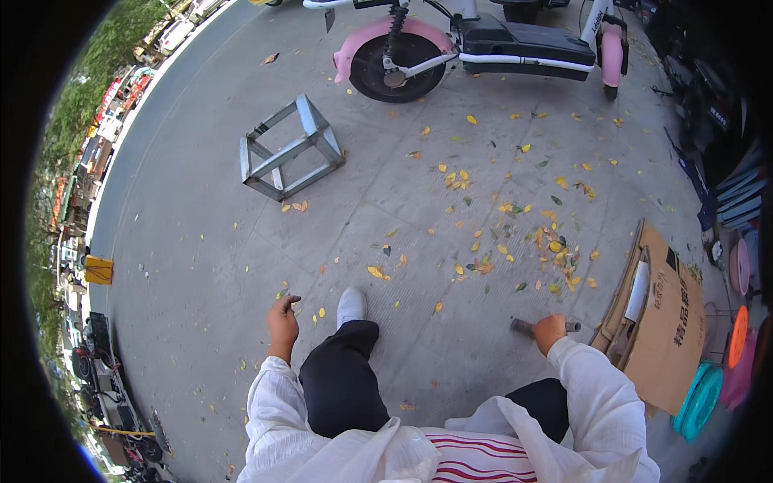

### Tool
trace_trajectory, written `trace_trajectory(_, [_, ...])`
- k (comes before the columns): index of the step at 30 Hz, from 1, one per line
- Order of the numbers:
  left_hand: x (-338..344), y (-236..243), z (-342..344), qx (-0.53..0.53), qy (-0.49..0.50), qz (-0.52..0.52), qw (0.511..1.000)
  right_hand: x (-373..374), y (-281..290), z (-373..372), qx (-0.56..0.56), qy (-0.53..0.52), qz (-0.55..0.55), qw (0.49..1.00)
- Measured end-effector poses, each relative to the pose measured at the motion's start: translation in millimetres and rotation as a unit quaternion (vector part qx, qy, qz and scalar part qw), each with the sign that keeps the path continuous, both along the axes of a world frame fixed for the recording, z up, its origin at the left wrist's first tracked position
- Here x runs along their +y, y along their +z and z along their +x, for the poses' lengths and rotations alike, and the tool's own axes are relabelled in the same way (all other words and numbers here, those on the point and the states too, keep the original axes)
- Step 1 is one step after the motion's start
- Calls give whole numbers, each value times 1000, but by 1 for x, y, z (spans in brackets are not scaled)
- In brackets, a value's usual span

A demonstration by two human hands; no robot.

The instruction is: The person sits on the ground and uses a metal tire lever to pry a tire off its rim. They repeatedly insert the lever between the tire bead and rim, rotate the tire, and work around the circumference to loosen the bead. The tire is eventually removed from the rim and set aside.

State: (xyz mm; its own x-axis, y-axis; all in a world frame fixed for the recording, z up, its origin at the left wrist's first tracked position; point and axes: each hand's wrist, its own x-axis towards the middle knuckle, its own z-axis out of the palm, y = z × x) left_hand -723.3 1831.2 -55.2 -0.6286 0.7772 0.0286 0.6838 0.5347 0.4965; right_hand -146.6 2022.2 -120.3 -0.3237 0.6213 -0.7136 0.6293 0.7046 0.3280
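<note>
My right hand (551, 332) is closed around a short grey rod-shaped tool (523, 328), which sticks out on both sides of the fist. Its exact kind is too small to tell. To the left, my left hand (283, 320) hangs over the pavement beside my white shoe (352, 306). Its fingers are loosely bent and apart, and nothing shows in them. Farther off, a box-shaped open frame of grey metal bars (278, 183) stands on the ground, out of reach of both hands.
Flattened brown cardboard (662, 330) leans at the right, close to my right hand. Behind it are a turquoise basket (697, 401) and an orange disc-shaped item (737, 336). A pink and white electric scooter (403, 60) is parked ahead. Yellow leaves (554, 246) litter the paving; a road runs along the left.
</note>
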Motion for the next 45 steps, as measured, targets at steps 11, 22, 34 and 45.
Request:
trace_trajectory(11, [223,-184,-62,12,-231,-74,970,47,78,-5,-37,-267,21,963])
trace_trajectory(22, [366,-222,-112,120,-251,-99,955,235,116,-208,-1,-167,110,980])
trace_trajectory(34, [404,-66,-146,-4,-398,-55,916,336,36,-349,138,-23,79,987])
trace_trajectory(45, [454,117,-288,268,-222,13,937,467,-20,-420,-24,77,-180,980])
